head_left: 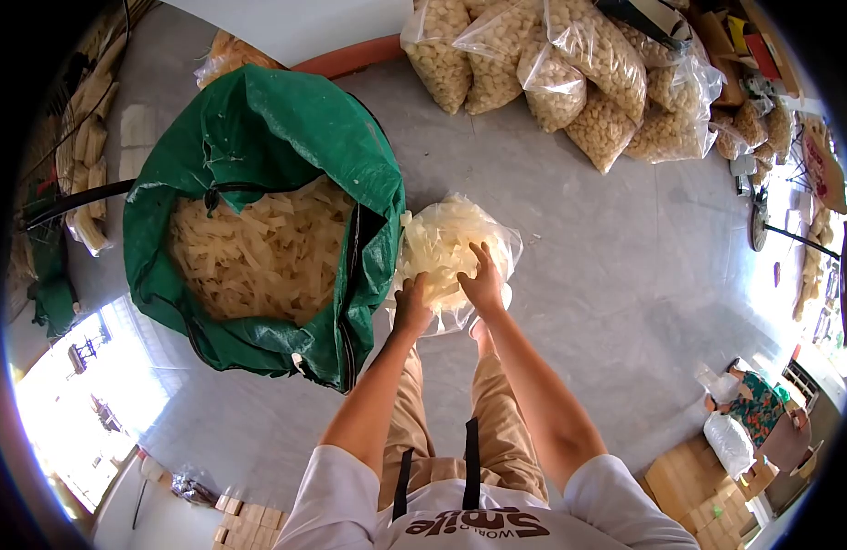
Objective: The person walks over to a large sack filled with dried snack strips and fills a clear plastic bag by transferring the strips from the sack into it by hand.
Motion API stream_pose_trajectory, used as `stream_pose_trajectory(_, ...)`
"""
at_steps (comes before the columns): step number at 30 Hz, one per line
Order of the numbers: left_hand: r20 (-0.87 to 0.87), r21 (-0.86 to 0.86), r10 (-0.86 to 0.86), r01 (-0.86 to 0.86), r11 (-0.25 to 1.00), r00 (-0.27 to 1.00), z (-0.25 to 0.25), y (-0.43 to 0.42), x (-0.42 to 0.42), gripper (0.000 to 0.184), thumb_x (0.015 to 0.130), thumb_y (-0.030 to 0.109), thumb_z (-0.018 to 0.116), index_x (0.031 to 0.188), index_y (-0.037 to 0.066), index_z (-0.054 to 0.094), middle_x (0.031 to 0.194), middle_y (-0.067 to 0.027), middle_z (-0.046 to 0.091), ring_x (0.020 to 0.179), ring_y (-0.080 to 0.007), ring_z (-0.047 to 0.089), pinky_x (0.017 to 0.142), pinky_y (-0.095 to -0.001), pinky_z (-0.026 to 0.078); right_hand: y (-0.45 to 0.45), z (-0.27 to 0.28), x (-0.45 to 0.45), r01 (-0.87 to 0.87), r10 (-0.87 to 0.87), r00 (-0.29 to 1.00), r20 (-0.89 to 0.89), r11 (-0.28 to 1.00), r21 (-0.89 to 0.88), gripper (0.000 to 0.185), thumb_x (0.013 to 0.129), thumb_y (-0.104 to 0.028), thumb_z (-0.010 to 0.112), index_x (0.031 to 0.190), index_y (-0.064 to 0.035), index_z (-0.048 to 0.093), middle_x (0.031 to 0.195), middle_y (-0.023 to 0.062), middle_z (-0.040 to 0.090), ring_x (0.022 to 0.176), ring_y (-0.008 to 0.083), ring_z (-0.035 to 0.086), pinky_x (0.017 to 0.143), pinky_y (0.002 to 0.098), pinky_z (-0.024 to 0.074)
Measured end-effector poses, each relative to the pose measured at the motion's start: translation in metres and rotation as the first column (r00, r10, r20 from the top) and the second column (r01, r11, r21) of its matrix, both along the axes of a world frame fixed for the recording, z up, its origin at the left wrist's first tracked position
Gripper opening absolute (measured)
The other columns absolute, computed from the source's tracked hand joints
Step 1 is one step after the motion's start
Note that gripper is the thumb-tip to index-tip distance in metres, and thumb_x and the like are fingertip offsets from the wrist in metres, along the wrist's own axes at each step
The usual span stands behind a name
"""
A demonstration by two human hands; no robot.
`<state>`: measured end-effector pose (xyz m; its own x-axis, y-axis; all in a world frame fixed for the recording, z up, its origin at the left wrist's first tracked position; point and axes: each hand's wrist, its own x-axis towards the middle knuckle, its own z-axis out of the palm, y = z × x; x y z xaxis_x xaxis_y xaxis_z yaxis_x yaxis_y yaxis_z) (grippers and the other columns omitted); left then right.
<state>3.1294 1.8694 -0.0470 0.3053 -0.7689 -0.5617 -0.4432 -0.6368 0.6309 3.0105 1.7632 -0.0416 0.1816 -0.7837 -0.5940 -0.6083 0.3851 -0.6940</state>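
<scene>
Between my feet and the green sack stands a clear plastic bag (451, 225) filled with pale, flat, dry-looking strips. At its near left side is my left hand (412, 304), its fingers a little apart against the bag's edge and partly hidden. Over the right part of the strips, my right hand (483, 282) has its fingers spread, with nothing seen in them. A large green sack (286, 119) lies open just left of the bag. Inside it is a big heap of similar strips (258, 252), more yellow-brown in tone.
Several clear bags of small tan pieces (588, 69) are piled along the far side. A black bar (80, 202) reaches the green sack from the left. At lower right, a person in patterned clothing (758, 408) is near cardboard boxes (689, 477). The floor (616, 266) is smooth grey.
</scene>
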Motion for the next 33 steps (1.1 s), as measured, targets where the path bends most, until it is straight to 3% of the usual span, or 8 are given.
stream_pose_trajectory(5,0.118,-0.049,-0.006,0.012,0.999,0.993,-0.004,0.002,-0.005,0.067,0.058,-0.006,0.064,0.12,0.009,0.042,0.101,-0.0195,0.05,0.093,-0.0395,0.05,0.079,-0.0441,0.042,-0.017,0.047,0.032,-0.114,0.133,0.991,0.017,0.904,-0.412,0.033,0.068,0.009,0.049,0.099,0.0009,0.059,0.104,0.0208,0.057,0.089,0.0355,0.058,0.075,0.0361,0.048)
stream_pose_trajectory(9,0.13,-0.009,-0.029,0.031,0.999,0.991,-0.006,0.005,-0.006,0.069,0.058,-0.007,0.063,0.121,0.009,0.041,0.103,-0.019,0.048,0.092,-0.04,0.049,0.08,-0.0443,0.041,-0.038,0.049,0.061,-0.288,0.277,0.957,-0.085,0.876,-0.388,0.021,0.068,0.008,0.047,0.082,0.0018,0.061,0.083,0.0184,0.06,0.075,0.036,0.058,0.067,0.0397,0.0469)
stream_pose_trajectory(16,0.137,-0.048,-0.033,0.04,0.998,0.99,-0.001,0.005,-0.009,0.065,0.061,-0.01,0.058,0.121,0.01,0.04,0.105,-0.0188,0.045,0.091,-0.0399,0.048,0.08,-0.0449,0.042,-0.063,-0.037,0.115,-0.336,0.416,0.904,0.093,0.83,-0.445,0.042,0.065,0.005,0.052,0.107,0.0012,0.051,0.1,0.0228,0.053,0.093,0.039,0.053,0.081,0.0437,0.0426)
stream_pose_trajectory(19,0.125,0.027,-0.045,0.042,0.999,0.991,0.005,0.001,-0.009,0.068,0.06,-0.011,0.061,0.121,0.01,0.04,0.106,-0.0183,0.044,0.093,-0.0393,0.047,0.08,-0.0443,0.042,-0.055,-0.056,0.128,-0.594,0.472,0.802,-0.367,0.695,-0.404,0.058,0.067,-0.007,0.065,0.118,-0.0015,0.038,0.1,0.0195,0.055,0.096,0.0356,0.053,0.097,0.0505,0.0286)
stream_pose_trajectory(22,0.14,0.008,-0.037,0.036,0.999,0.989,0.014,-0.005,-0.01,0.069,0.06,-0.011,0.062,0.122,0.01,0.04,0.107,-0.0178,0.043,0.093,-0.0385,0.047,0.08,-0.0438,0.042,-0.062,-0.067,0.126,-0.791,0.755,0.611,-0.238,0.586,-0.173,0.055,0.066,-0.011,0.068,0.113,-0.003,0.042,0.094,0.0157,0.058,0.093,0.0338,0.055,0.096,0.0508,0.0298)
stream_pose_trajectory(24,0.181,-0.012,-0.018,0.02,1.0,0.983,0.022,-0.007,-0.016,0.057,0.063,-0.013,0.054,0.116,0.006,0.047,0.1,-0.0178,0.045,0.091,-0.0375,0.049,0.077,-0.0417,0.043,-0.055,-0.056,0.113,-0.76,0.727,0.65,-0.221,0.621,-0.191,0.043,0.066,-0.009,0.067,0.105,-0.0042,0.049,0.088,0.0118,0.059,0.089,0.0326,0.056,0.088,0.0471,0.0379)
stream_pose_trajectory(28,0.187,0.111,-0.083,0.063,0.992,0.979,0.023,-0.007,-0.026,0.063,0.064,-0.011,0.056,0.122,0.007,0.043,0.106,-0.0197,0.042,0.095,-0.0399,0.046,0.078,-0.0442,0.043,-0.045,0.013,0.076,-0.462,0.613,0.773,0.161,0.72,-0.518,0.019,0.068,0.001,0.058,0.087,-0.0035,0.057,0.088,0.0115,0.057,0.082,0.0314,0.055,0.069,0.0384,0.0471)
stream_pose_trajectory(33,0.015,-0.049,-0.08,0.081,0.996,0.997,0.025,-0.009,-0.035,0.07,0.069,-0.005,0.06,0.131,0.008,0.03,0.126,-0.0243,0.029,0.111,-0.0436,0.036,0.09,-0.0462,0.039,-0.022,0.051,0.01,-0.458,0.514,0.84,0.174,0.843,-0.282,0.026,0.07,0.002,0.057,0.096,-0.0015,0.057,0.1,0.0134,0.056,0.095,0.0318,0.053,0.078,0.0379,0.0459)
